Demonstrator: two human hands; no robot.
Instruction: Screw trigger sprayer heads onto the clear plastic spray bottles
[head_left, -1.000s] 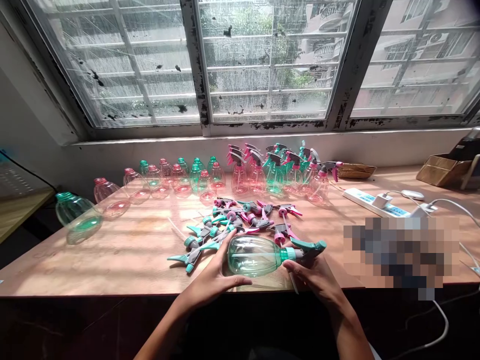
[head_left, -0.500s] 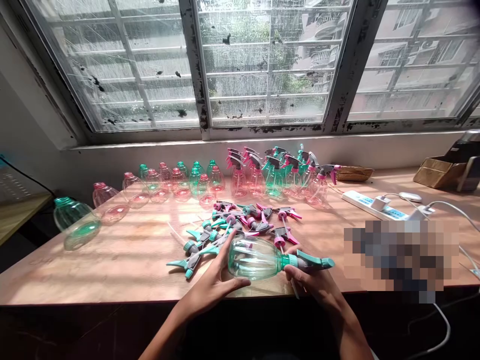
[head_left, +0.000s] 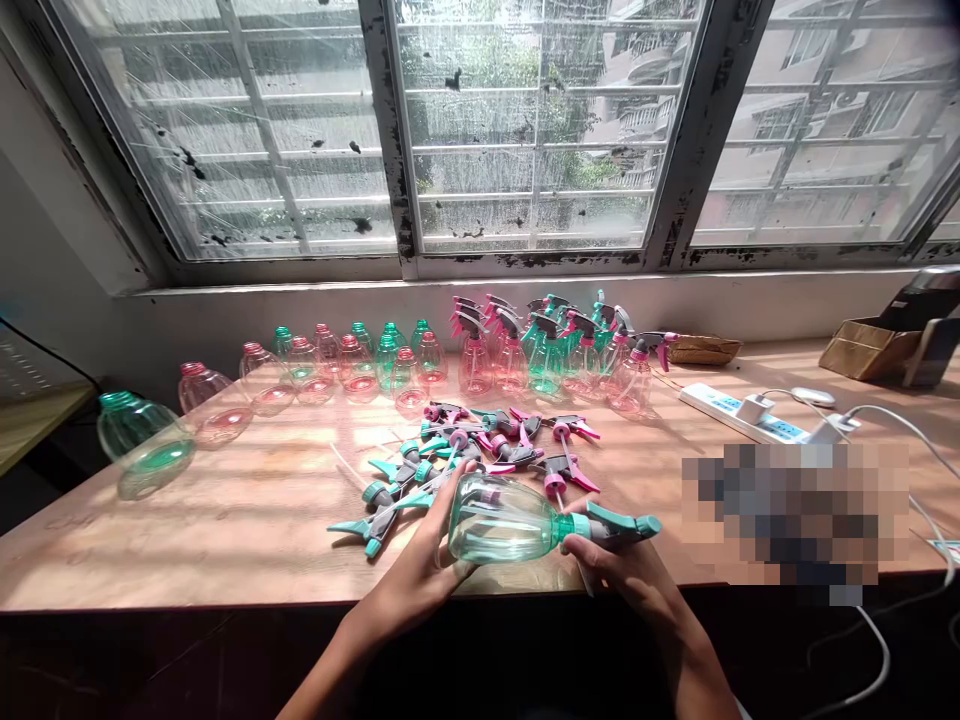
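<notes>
A clear green bottle (head_left: 499, 522) lies on its side in the air above the table's front edge, its neck toward the right. My left hand (head_left: 416, 575) is curled around its base end. At the neck sits a grey and teal trigger spray head (head_left: 622, 528), and my right hand (head_left: 622, 572) grips it by the collar with thumb and fingers. How tightly the collar is threaded cannot be made out. Just behind the bottle lies a heap of loose trigger spray heads in pink (head_left: 555, 482) and teal (head_left: 379, 495), some with thin tubes.
Open pink and green bottles (head_left: 360, 370) stand at the back left, with a green one (head_left: 146, 445) at the left edge. Several pink and green bottles with spray heads (head_left: 544, 355) stand under the window. A power strip (head_left: 742, 412) with cables and a blurred patch are on the right.
My left thumb has slid lower under the bottle. Bottle and spray head stay together in both hands, and the whole view has shifted slightly.
</notes>
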